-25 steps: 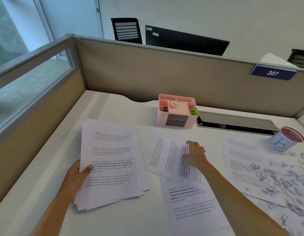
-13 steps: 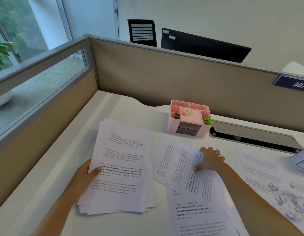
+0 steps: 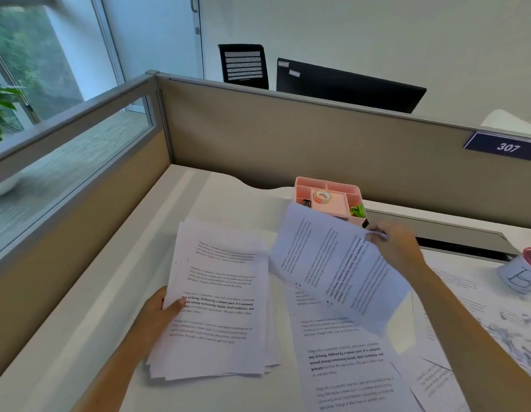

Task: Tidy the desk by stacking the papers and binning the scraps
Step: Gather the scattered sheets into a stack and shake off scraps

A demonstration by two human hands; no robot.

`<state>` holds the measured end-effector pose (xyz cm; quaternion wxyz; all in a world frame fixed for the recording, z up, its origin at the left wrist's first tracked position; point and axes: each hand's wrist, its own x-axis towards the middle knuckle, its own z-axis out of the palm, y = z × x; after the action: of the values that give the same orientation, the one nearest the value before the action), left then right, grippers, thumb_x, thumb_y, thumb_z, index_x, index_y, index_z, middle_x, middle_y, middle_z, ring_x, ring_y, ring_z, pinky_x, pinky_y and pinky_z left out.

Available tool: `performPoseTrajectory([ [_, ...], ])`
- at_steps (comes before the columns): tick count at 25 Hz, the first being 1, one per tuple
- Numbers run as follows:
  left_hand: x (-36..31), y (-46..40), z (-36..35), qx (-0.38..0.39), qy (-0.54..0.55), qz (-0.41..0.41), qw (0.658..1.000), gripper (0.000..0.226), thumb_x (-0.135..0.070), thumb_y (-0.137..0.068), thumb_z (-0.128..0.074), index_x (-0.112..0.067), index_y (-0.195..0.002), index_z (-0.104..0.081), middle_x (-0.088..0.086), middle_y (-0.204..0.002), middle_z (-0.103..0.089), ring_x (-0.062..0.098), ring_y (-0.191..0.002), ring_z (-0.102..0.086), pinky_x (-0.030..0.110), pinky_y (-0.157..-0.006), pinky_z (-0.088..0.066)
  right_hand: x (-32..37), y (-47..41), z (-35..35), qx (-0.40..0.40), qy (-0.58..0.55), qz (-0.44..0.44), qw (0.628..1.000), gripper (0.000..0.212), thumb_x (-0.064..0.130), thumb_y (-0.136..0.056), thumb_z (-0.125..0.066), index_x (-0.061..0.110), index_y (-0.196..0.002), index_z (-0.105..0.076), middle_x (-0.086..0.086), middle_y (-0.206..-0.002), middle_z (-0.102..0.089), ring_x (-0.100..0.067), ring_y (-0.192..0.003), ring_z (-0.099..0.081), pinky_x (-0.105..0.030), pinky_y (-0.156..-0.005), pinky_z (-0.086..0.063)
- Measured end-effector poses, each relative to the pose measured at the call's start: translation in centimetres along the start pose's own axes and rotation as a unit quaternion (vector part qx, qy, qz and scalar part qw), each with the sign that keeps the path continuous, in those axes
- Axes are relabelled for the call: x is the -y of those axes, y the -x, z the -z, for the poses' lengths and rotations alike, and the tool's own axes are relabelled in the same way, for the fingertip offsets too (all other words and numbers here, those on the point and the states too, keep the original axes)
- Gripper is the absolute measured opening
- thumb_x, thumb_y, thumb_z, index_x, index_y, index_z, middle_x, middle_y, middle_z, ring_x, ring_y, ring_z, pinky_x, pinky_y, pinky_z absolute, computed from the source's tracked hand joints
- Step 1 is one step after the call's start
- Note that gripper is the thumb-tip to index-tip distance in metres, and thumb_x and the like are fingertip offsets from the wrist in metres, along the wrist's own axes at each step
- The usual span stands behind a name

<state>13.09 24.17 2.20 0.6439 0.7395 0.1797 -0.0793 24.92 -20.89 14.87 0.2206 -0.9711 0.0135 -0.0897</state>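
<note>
Our right hand point(image 3: 398, 251) has lifted a printed sheet point(image 3: 332, 263) off the desk point(image 3: 228, 197), pinching its far edge. Our left hand point(image 3: 160, 310) grips the paper stack point(image 3: 219, 307), thumb on top. We are mid-stacking; next, that sheet should land squarely on the stack.

Bright, even daylight enters from the window point(image 3: 35, 60) at far left. The worktop point(image 3: 88, 346) carries only soft, faint shadows, clearest beneath the lifted sheet point(image 3: 338, 269). No hard glare is visible. Wide-angle distortion bows the partition point(image 3: 317, 144) edges. Motion blur softens the printed text and the right margin.
</note>
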Motion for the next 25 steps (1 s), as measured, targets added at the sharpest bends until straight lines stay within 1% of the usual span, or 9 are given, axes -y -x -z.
performPoseTrajectory([
  [5, 0.5, 0.6, -1.5, 0.005, 0.004, 0.001, 1.0, 0.03, -0.025, -0.092, -0.061, -0.016, -0.121, -0.058, 0.005, -0.113, -0.069, 0.026, -0.097, -0.068, 0.051, -0.09, -0.054, 2.6, 0.6, 2.1, -0.062, -0.096, -0.026, 0.993, 0.011, 0.009, -0.09, -0.061, 0.006, -0.098, -0.067, -0.006, -0.087, -0.063, -0.023, -0.081, -0.053, -0.027, -0.06, -0.031],
  [8, 0.4, 0.3, -2.3, 0.023, 0.014, 0.007, 1.0, 0.028, -0.023, -0.091, -0.063, -0.015, -0.118, -0.059, 0.006, -0.113, -0.07, 0.026, -0.097, -0.069, 0.05, -0.09, -0.054, 4.6, 1.7, -1.0, -0.06, -0.166, -0.064, 0.982, 0.016, 0.003, -0.09, -0.056, 0.003, -0.102, -0.067, -0.006, -0.092, -0.061, -0.023, -0.086, -0.054, -0.023, -0.066, -0.031],
  [12, 0.5, 0.3, -2.7, 0.03, 0.025, 0.017, 0.999, 0.026, -0.022, -0.091, -0.064, -0.016, -0.116, -0.06, 0.006, -0.109, -0.071, 0.024, -0.091, -0.071, 0.047, -0.083, -0.057, 7.2, 4.8, -7.3, -0.028, -0.223, -0.145, 0.964, 0.016, 0.003, -0.092, -0.051, 0.005, -0.102, -0.064, -0.008, -0.097, -0.061, -0.023, -0.088, -0.053, -0.027, -0.074, -0.036],
  [14, 0.6, 0.1, -2.7, 0.029, 0.037, 0.027, 0.999, 0.025, -0.023, -0.091, -0.063, -0.017, -0.115, -0.06, 0.005, -0.108, -0.072, 0.025, -0.09, -0.072, 0.047, -0.082, -0.057, 8.3, 6.7, -10.1, 0.011, -0.232, -0.155, 0.96, 0.015, 0.003, -0.093, -0.049, 0.006, -0.101, -0.061, -0.006, -0.095, -0.061, -0.022, -0.086, -0.055, -0.025, -0.07, -0.039],
  [17, 0.5, 0.0, -2.6, 0.024, 0.047, 0.046, 0.998, 0.021, -0.034, -0.095, -0.056, -0.022, -0.111, -0.062, 0.002, -0.103, -0.074, 0.023, -0.088, -0.072, 0.044, -0.078, -0.058, 9.5, 9.5, -13.5, 0.081, -0.217, -0.153, 0.961, 0.014, 0.004, -0.092, -0.051, 0.009, -0.103, -0.059, 0.002, -0.086, -0.058, -0.009, -0.071, -0.054, -0.01, -0.052, -0.035],
  [18, 0.4, 0.0, -2.6, 0.025, 0.045, 0.045, 0.998, 0.022, -0.039, -0.095, -0.054, -0.025, -0.109, -0.063, -0.001, -0.102, -0.074, 0.021, -0.089, -0.072, 0.041, -0.077, -0.058, 9.8, 10.4, -14.3, 0.1, -0.22, -0.155, 0.958, 0.016, 0.006, -0.092, -0.052, 0.008, -0.106, -0.059, 0.003, -0.084, -0.058, -0.006, -0.067, -0.052, -0.008, -0.05, -0.034],
  [21, 0.6, 0.2, -2.7, 0.036, 0.022, 0.011, 0.999, 0.03, -0.039, -0.088, -0.063, -0.023, -0.113, -0.062, -0.001, -0.106, -0.073, 0.019, -0.091, -0.072, 0.038, -0.077, -0.059, 10.5, 12.1, -15.5, 0.144, -0.246, -0.152, 0.946, 0.024, 0.012, -0.093, -0.055, 0.008, -0.116, -0.057, 0.009, -0.077, -0.055, -0.004, -0.062, -0.05, -0.01, -0.052, -0.038],
  [23, 0.9, 0.2, -2.8, 0.037, 0.009, -0.005, 0.999, 0.032, -0.029, -0.088, -0.067, -0.019, -0.117, -0.06, 0.002, -0.111, -0.071, 0.02, -0.093, -0.071, 0.04, -0.08, -0.058, 10.3, 12.4, -15.0, 0.135, -0.262, -0.16, 0.942, 0.029, 0.017, -0.093, -0.056, 0.011, -0.121, -0.055, 0.01, -0.081, -0.056, -0.005, -0.07, -0.054, -0.014, -0.059, -0.042],
  [25, 1.0, 0.1, -2.8, 0.034, 0.007, -0.009, 0.999, 0.032, -0.024, -0.089, -0.066, -0.017, -0.119, -0.058, 0.003, -0.113, -0.07, 0.023, -0.095, -0.07, 0.044, -0.083, -0.057, 9.0, 12.3, -13.9, 0.099, -0.259, -0.181, 0.944, 0.027, 0.016, -0.094, -0.053, 0.013, -0.12, -0.056, 0.004, -0.092, -0.059, -0.015, -0.084, -0.06, -0.025, -0.07, -0.048],
])
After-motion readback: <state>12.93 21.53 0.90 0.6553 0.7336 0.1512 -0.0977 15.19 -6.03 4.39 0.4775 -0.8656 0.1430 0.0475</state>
